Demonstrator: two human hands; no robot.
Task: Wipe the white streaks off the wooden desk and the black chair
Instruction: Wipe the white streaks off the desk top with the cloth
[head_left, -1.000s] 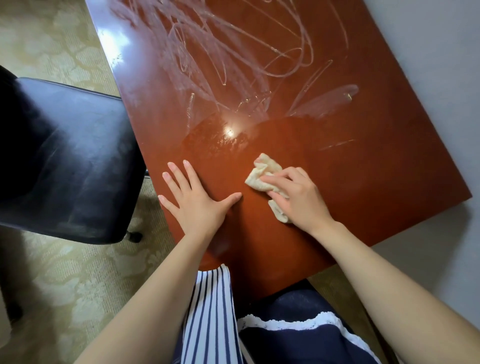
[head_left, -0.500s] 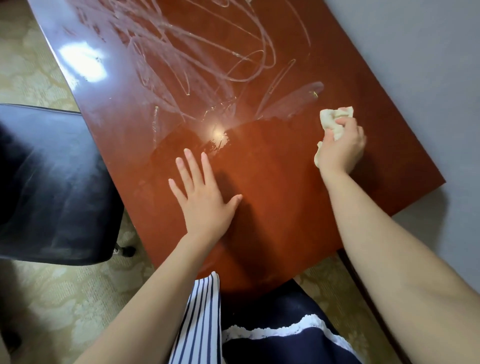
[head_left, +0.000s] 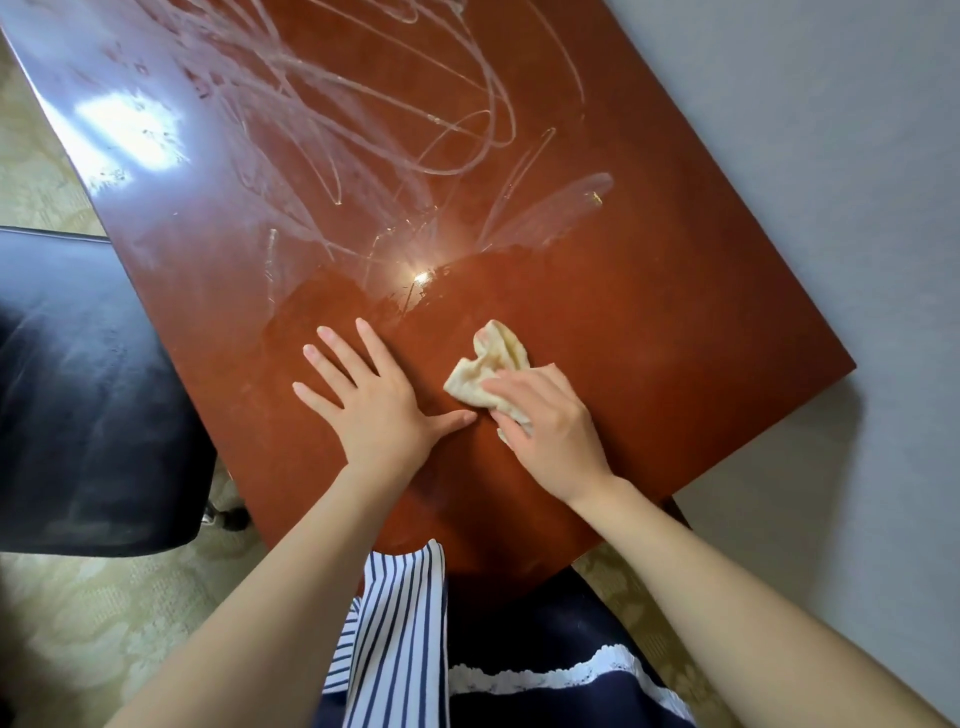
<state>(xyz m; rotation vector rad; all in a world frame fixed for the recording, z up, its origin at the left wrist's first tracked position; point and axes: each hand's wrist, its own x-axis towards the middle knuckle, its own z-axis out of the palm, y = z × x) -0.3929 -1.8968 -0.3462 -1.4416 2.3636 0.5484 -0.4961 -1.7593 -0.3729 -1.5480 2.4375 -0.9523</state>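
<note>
A glossy reddish wooden desk (head_left: 649, 312) fills the view. White streaks (head_left: 363, 104) loop across its far half, while the near part around my hands looks streak-free. My right hand (head_left: 550, 431) grips a crumpled cream cloth (head_left: 488, 369) and presses it on the desk near the middle. Just left of the cloth, my left hand (head_left: 374, 405) lies flat on the wood with fingers spread. The black chair (head_left: 88, 395) stands at the left, its seat beside the desk edge, with faint pale smears on it.
A grey wall (head_left: 831, 182) runs along the desk's right side. Pale patterned carpet (head_left: 104, 623) lies below the chair and desk. My striped and navy clothing (head_left: 415, 649) is at the desk's near corner.
My right hand swept the cloth out to the desk's right edge and has come back to the middle beside my left hand. The left hand stayed flat in place.
</note>
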